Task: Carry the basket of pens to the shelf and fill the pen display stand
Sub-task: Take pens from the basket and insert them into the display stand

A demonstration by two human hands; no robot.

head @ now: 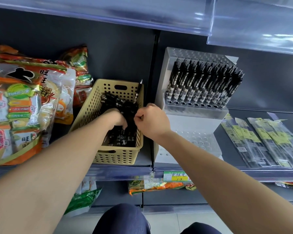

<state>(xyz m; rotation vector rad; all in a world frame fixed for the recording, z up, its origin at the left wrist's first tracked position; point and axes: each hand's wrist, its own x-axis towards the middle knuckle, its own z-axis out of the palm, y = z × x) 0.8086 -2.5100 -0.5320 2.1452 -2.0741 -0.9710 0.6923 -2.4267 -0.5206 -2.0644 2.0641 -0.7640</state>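
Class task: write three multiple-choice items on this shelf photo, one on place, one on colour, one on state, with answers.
1. Where is the basket? A left of the pen stand B on the floor C above the stand
2. Basket colour? A blue B beige C red
3. The stand's front row of holes is: A empty B full C taped over
Answers: 1 A, it sits at the stand's left; 2 B, its walls are beige; 3 A, pens stand only behind.
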